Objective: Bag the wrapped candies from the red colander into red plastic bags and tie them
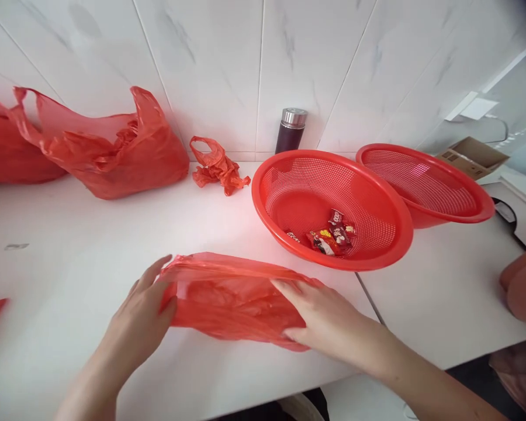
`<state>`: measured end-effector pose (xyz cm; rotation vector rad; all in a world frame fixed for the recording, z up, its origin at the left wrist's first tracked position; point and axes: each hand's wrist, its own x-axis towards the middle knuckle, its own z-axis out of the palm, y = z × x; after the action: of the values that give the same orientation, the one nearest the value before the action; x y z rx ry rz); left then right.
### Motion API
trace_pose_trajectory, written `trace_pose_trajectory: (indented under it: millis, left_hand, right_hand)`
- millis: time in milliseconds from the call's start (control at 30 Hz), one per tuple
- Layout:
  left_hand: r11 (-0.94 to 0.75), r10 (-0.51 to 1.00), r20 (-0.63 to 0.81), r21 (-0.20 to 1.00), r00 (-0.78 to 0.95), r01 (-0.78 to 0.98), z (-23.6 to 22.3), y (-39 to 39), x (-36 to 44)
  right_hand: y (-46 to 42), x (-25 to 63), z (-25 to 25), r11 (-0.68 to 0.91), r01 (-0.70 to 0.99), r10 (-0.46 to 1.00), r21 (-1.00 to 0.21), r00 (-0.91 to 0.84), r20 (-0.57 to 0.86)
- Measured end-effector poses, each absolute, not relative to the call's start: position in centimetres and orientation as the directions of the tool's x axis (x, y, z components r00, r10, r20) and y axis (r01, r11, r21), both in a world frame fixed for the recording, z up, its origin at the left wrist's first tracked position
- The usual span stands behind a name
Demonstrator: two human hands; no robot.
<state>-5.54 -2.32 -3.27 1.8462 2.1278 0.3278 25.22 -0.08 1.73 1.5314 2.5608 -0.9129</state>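
Observation:
A thin red plastic bag point(241, 298) lies across the white table in front of me, its wide mouth spread apart. My left hand point(146, 310) is closed on the bag's left end, with the thumb at the near side and the fingers partly hidden behind the plastic. At the right end, my right hand point(319, 316) reaches into the mouth with finger and thumb stretched apart against the film. Just beyond the bag sits a red perforated basket point(289, 202), tilted towards me, with several small wrapped snack packets point(328, 238) in its bottom.
Another red basket point(425, 175) stands behind to the right, near an open cardboard box point(473, 158). A dark flask point(290, 130) is by the tiled wall. Full red bags point(127, 158) and a crumpled red bag point(219, 169) are at the back left. A table seam point(370, 298) runs right.

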Motion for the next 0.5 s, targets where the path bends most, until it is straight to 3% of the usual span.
trace_pose_trajectory:
  millis: [67, 133, 233, 300, 367, 433, 500]
  left_hand:
    - [0.041, 0.998, -0.065, 0.403, -0.016, 0.914, -2.7, -2.7, -5.9]
    - [-0.066, 0.997, -0.001, 0.397, 0.072, 0.916, -2.3, -2.9, -5.7]
    - [-0.172, 0.985, 0.090, 0.415, 0.147, 0.893, -2.0, -2.9, -5.3]
    - [-0.185, 0.982, 0.113, 0.451, 0.150, 0.873, -2.1, -2.6, -5.1]
    - [-0.171, 0.985, 0.095, 0.488, 0.142, 0.856, -2.3, -2.3, -5.0]
    - [-0.155, 0.985, 0.018, 0.542, 0.173, 0.826, -2.5, -2.0, -4.6]
    - [-0.127, 0.970, -0.087, 0.620, 0.229, 0.775, -2.7, -1.7, -4.0]
  right_hand:
    - [-0.7, 26.2, 2.8, 0.380, 0.736, 0.782, -0.561, -0.579, -0.230]
    - [-1.1, 27.4, 4.3, 0.447, 0.663, 0.800, -0.600, -0.596, -0.062]
    - [-0.4, 30.1, 6.1, 0.511, 0.716, 0.854, -0.475, -0.486, 0.186]
    - [0.8, 31.9, 6.5, 0.474, 0.810, 0.880, -0.345, -0.445, 0.163]
    - [2.0, 32.9, 6.4, 0.430, 0.862, 0.899, -0.268, -0.435, 0.043]
    - [3.1, 32.6, 5.9, 0.398, 0.880, 0.906, -0.258, -0.421, -0.040]
    - [4.4, 31.3, 5.6, 0.377, 0.881, 0.917, -0.284, -0.399, -0.021]
